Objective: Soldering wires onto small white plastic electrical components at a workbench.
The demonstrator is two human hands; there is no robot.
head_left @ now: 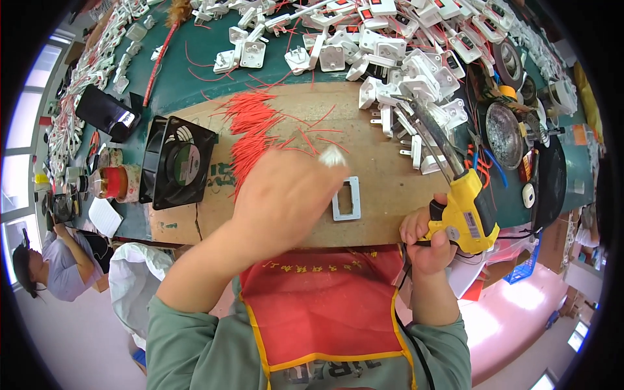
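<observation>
My left hand [279,195] is closed over the board, pinching a small white part [333,156] that is blurred and mostly hidden by the fingers. Just below it, on the brown board [383,195], lies a grey rectangular frame [346,199] with an opening in its middle. A bundle of cut red wires [250,133] spreads beyond that hand, with several loose strands beside it. At the right, my right hand [428,235] grips the handle of a yellow soldering gun [469,211]. Its long metal nose points away and to the left, near a heap of white plug housings [422,71].
A black fan [179,162] stands left of the wires, beside a dark phone-like device [109,114] and a red-banded jar [110,183]. On the right are pliers [481,159], a round metal dish [504,133] and tape rolls [508,64]. Another person [62,257] sits at far left.
</observation>
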